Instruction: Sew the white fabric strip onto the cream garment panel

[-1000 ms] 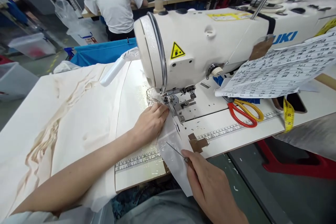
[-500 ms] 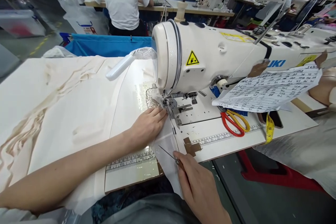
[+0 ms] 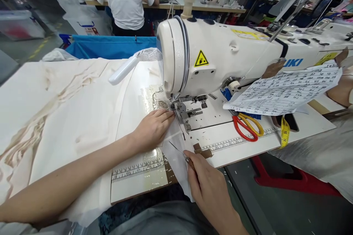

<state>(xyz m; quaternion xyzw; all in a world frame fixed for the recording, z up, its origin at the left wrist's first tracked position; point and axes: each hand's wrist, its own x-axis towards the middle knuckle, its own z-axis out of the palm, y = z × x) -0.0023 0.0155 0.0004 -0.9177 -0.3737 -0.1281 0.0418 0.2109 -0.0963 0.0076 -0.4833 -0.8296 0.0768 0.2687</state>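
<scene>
My left hand (image 3: 154,128) lies flat on a strip of thin white fabric (image 3: 176,161), its fingertips close to the presser foot (image 3: 176,106) of a white sewing machine (image 3: 204,51). At the table's front edge my right hand (image 3: 206,183) is closed around a thin metal awl (image 3: 178,149), its point aimed up and left over the strip. The strip's lower end hangs over the edge beside my right fingers; whether they also pinch it I cannot tell. The spot under the needle is partly hidden by my left fingers.
Cream fabric (image 3: 82,110) spreads over the table's left side. Red and yellow-handled scissors (image 3: 245,128), a yellow tape measure (image 3: 285,132) and a dark phone (image 3: 292,123) lie at right, below a handwritten sheet (image 3: 281,93). A person (image 3: 121,0) sits ahead; another's sleeve shows at right.
The white strip has slid a little toward the presser foot, and its hanging end sits slightly higher. Both hands keep nearly the same places. The view has shifted slightly.
</scene>
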